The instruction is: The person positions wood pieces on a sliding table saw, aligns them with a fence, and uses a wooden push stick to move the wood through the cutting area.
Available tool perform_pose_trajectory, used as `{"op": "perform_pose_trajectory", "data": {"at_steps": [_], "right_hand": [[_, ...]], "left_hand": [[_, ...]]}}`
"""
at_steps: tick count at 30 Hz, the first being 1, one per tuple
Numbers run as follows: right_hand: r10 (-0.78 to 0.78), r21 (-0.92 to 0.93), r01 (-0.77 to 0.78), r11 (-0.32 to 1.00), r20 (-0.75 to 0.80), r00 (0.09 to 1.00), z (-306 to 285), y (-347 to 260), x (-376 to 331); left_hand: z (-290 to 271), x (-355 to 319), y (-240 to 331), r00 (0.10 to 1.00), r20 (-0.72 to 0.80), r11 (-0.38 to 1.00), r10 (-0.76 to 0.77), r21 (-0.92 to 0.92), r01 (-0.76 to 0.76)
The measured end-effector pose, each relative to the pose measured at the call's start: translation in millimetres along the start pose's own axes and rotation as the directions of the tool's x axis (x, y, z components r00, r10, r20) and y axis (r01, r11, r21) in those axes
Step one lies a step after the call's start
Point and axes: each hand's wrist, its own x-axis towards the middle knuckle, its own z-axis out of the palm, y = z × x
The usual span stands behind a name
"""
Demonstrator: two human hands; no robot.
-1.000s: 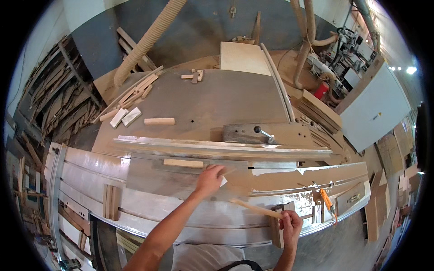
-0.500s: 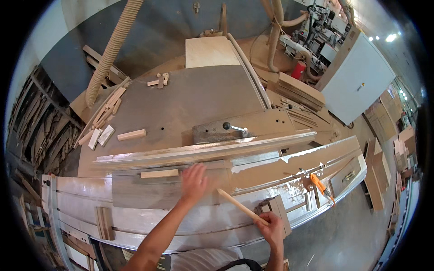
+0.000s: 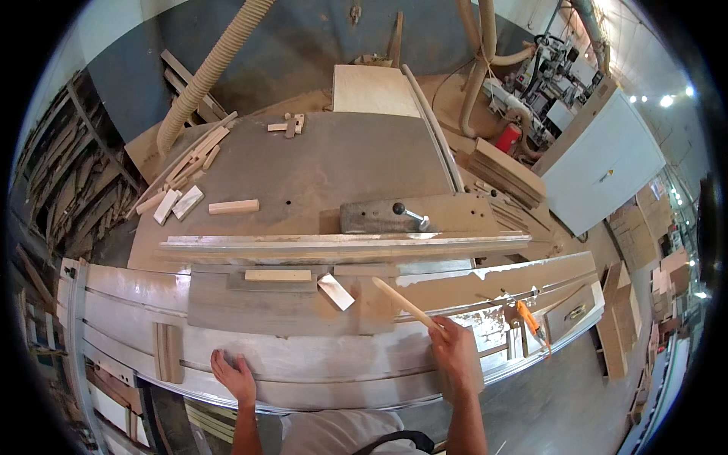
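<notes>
While we stand at the big saw table (image 3: 318,163), which we take as our landmark, we see its grey top fill the middle of the view, with the long metal fence (image 3: 341,244) lying across its near side. On the near side of this fence lies the sliding carriage (image 3: 303,356), pale and dusty, and our both hands are at it. Beyond the far edge of the table a ribbed dust hose (image 3: 208,72) rises, and to the right of the table stands a white cabinet (image 3: 607,171).

Our right hand (image 3: 455,355) is closed around a wooden stick (image 3: 406,303), which points from the near right of the table toward the fence. Our left hand (image 3: 235,377) rests flat and open on the near rim of the carriage and holds nothing.

Just before the fence, on the near side, lies a short wooden strip (image 3: 277,276), and right of it a small pale offcut (image 3: 335,291), apart from the stick's tip. Another short block (image 3: 233,206) lies on the table top beyond the fence, at the left, with more scraps (image 3: 176,203) close to it.

We judge that the cut pieces are not yet cleared: the strip and the offcut lie untouched, the stick has not reached them, so the removing is left to do
</notes>
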Motion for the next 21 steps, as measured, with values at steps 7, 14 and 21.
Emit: {"op": "perform_pose_trajectory", "data": {"at_steps": [7, 14, 21], "right_hand": [[-0.071, -0.098, 0.065, 0.993, -0.055, 0.996, 34, -8, 22], [-0.078, -0.136, 0.080, 0.987, 0.021, 0.997, 0, -12, 23], [-0.108, -0.101, 0.099, 0.990, -0.081, 0.991, 35, -17, 26]], "left_hand": [[0, 6, 7, 0.997, 0.044, 0.995, -0.056, 0.081, 0.052], [-2, 5, 6, 0.997, 0.047, 0.993, -0.068, 0.097, 0.064], [-1, 7, 10, 0.996, 0.050, 0.991, -0.069, 0.114, 0.063]]}}
